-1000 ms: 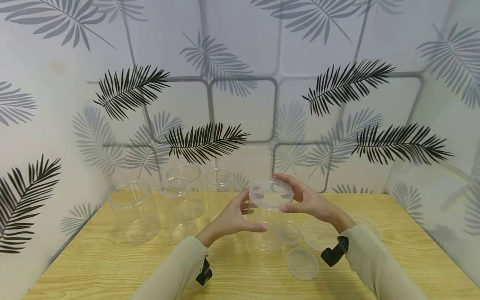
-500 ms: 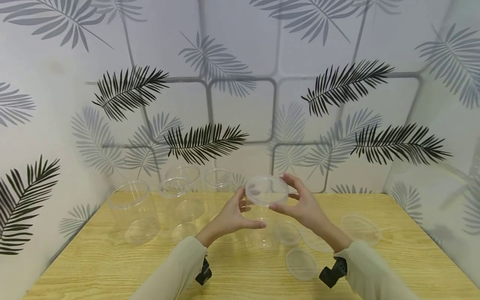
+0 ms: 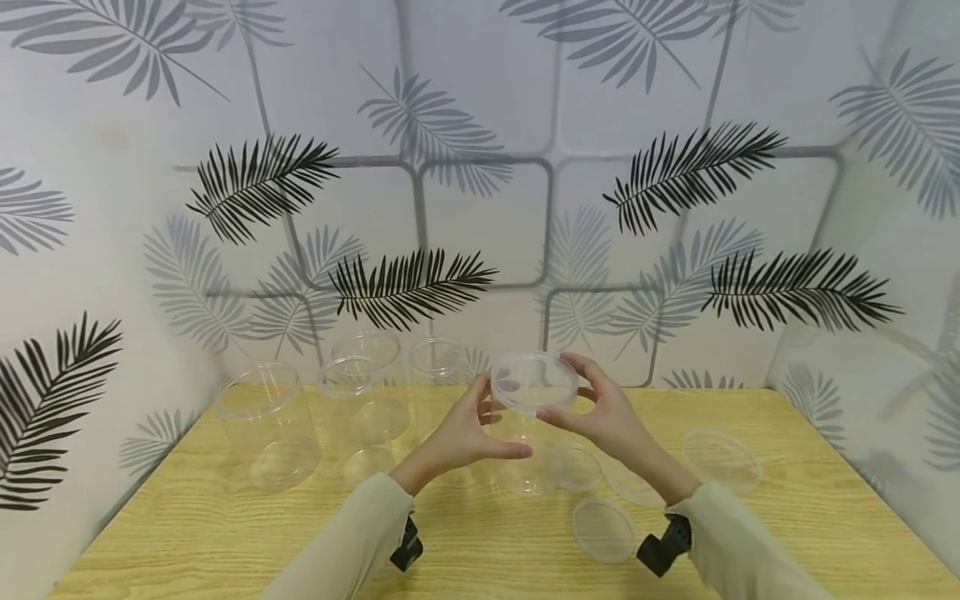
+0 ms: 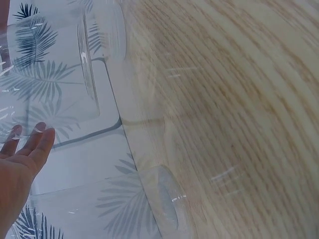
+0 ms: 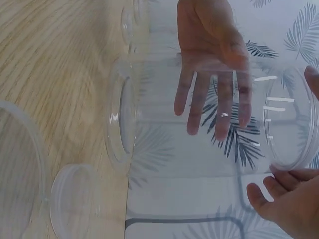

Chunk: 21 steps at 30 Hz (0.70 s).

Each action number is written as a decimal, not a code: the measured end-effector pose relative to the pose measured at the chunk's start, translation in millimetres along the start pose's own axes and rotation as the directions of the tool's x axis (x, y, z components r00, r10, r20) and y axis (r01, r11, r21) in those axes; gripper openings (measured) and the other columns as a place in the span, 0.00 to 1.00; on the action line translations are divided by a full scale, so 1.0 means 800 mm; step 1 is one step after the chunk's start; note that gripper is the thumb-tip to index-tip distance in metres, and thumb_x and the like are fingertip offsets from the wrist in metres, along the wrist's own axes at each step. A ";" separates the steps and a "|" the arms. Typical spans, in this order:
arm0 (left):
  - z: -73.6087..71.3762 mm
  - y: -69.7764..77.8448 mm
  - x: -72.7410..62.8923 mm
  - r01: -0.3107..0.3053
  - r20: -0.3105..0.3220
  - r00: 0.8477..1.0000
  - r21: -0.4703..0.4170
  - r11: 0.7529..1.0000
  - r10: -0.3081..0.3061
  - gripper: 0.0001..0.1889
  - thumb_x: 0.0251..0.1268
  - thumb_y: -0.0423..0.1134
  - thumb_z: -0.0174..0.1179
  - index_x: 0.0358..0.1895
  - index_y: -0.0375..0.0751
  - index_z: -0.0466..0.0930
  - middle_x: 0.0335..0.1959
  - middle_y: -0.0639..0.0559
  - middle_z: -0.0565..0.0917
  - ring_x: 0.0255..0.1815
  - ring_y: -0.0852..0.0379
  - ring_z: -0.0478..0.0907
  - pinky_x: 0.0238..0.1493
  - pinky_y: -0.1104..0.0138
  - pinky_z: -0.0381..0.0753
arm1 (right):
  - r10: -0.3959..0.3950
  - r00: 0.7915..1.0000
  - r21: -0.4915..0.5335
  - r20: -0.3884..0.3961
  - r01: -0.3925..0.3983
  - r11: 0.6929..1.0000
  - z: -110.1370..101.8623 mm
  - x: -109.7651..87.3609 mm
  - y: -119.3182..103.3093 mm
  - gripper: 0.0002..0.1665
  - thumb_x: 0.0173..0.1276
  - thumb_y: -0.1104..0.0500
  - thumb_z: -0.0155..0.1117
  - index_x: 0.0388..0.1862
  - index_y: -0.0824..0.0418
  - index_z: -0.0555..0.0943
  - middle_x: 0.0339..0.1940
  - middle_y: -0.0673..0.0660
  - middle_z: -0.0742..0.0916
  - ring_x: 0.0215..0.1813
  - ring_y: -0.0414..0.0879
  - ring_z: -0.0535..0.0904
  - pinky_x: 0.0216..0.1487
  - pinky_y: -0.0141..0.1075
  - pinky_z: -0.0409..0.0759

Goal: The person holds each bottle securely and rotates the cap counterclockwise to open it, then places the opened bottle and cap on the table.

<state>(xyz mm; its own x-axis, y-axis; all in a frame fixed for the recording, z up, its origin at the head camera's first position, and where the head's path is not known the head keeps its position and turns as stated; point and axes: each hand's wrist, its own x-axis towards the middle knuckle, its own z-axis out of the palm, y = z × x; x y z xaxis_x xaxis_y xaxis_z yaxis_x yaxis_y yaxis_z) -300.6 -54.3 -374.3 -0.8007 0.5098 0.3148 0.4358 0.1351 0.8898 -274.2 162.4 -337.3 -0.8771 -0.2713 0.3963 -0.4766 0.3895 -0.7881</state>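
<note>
My left hand point(image 3: 459, 437) holds a clear plastic jar point(image 5: 159, 154) from its left side, thumb in front and fingers behind. The right wrist view shows the left hand's spread fingers through the clear wall. My right hand point(image 3: 615, 417) pinches the rim of a round clear lid point(image 3: 534, 381) at the jar's top, thumb at the near edge and fingers at the far edge. In the left wrist view, fingertips point(image 4: 46, 134) touch the side of the jar point(image 4: 60, 94). The lid lies roughly level over the jar's mouth.
Several clear open jars point(image 3: 258, 412) stand upright at the left of the wooden table point(image 3: 210, 542). Right of the held jar lie several clear round lids, including a small one point(image 3: 603, 529) near the front and a larger one point(image 3: 722, 461). A leaf-patterned wall point(image 3: 480, 208) rises behind.
The right hand and the lid have shifted slightly left, bringing the lid squarely over the jar's top. Over the last half second both hands have hardly moved.
</note>
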 end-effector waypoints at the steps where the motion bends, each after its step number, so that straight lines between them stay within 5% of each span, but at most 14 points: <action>1: 0.000 -0.001 0.000 -0.005 0.002 1.000 0.001 1.000 0.005 0.51 0.40 0.36 0.74 0.68 0.55 0.50 0.64 0.47 0.65 0.61 0.46 0.69 0.62 0.50 0.67 | -0.008 0.999 0.025 0.035 0.007 1.000 -0.003 0.001 0.002 0.46 0.54 0.56 0.71 0.68 0.59 0.58 0.66 0.62 0.68 0.63 0.59 0.67 0.59 0.53 0.71; 5: -0.001 -0.003 0.000 -0.011 0.020 1.000 -0.009 1.000 0.011 0.51 0.38 0.38 0.75 0.67 0.61 0.51 0.62 0.53 0.66 0.60 0.50 0.70 0.62 0.52 0.68 | -0.058 0.979 0.164 0.194 0.026 0.986 -0.019 0.009 0.013 0.44 0.58 0.59 0.67 0.70 0.58 0.56 0.66 0.61 0.67 0.62 0.56 0.68 0.57 0.49 0.73; 11: -0.001 -0.001 -0.001 -0.015 0.065 0.998 -0.021 1.000 0.016 0.51 0.39 0.38 0.75 0.67 0.63 0.50 0.62 0.54 0.66 0.59 0.51 0.71 0.61 0.53 0.69 | -0.134 0.892 0.413 0.431 -0.063 0.908 -0.035 0.024 0.027 0.43 0.62 0.64 0.61 0.71 0.59 0.51 0.65 0.58 0.65 0.57 0.44 0.71 0.50 0.36 0.78; 15: -0.001 -0.001 -0.001 -0.014 0.079 0.997 -0.012 1.000 0.015 0.52 0.39 0.38 0.75 0.68 0.57 0.50 0.63 0.52 0.66 0.59 0.51 0.71 0.60 0.57 0.71 | -0.181 0.844 0.483 0.505 -0.102 0.870 -0.039 0.033 0.032 0.45 0.62 0.65 0.60 0.72 0.61 0.48 0.66 0.56 0.63 0.60 0.49 0.68 0.53 0.36 0.77; 21: -0.001 -0.001 -0.001 -0.015 0.079 0.997 -0.009 1.000 0.015 0.52 0.39 0.40 0.75 0.69 0.54 0.49 0.63 0.52 0.66 0.59 0.51 0.71 0.61 0.52 0.69 | -0.178 0.833 0.490 0.525 -0.124 0.863 -0.041 0.034 0.032 0.47 0.62 0.64 0.60 0.73 0.60 0.44 0.67 0.61 0.59 0.62 0.54 0.66 0.54 0.38 0.76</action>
<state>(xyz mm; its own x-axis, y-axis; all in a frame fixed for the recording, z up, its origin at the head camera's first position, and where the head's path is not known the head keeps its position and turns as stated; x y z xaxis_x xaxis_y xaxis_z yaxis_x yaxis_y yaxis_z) -300.6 -55.9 -375.0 -0.7588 0.5776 0.3010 0.4437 0.1200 0.8881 -312.4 193.8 -331.3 -0.6143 -0.7569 0.2231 -0.2733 -0.0612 -0.9600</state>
